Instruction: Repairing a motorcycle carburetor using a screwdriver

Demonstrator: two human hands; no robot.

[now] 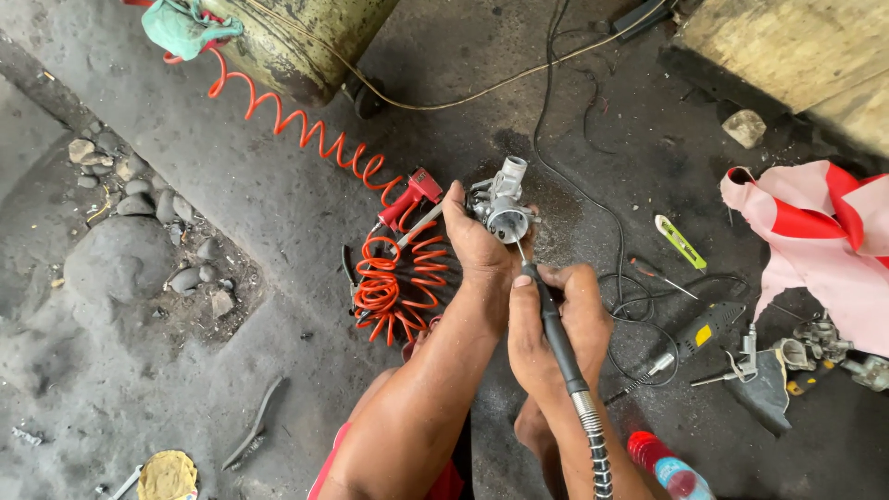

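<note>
Over concrete floor (278, 194), left hand (477, 245) holds carburetor (500, 208) above right hand (546, 324).

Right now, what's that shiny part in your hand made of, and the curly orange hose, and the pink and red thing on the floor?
The engine part in the left hand looks like cast metal, probably aluminium: dull silver-grey with hard edges. The coiled orange hose seems plastic: smooth, glossy, springy loops. The pink and red sheet looks like cloth or thin plastic, because it crumples in soft folds.
</note>
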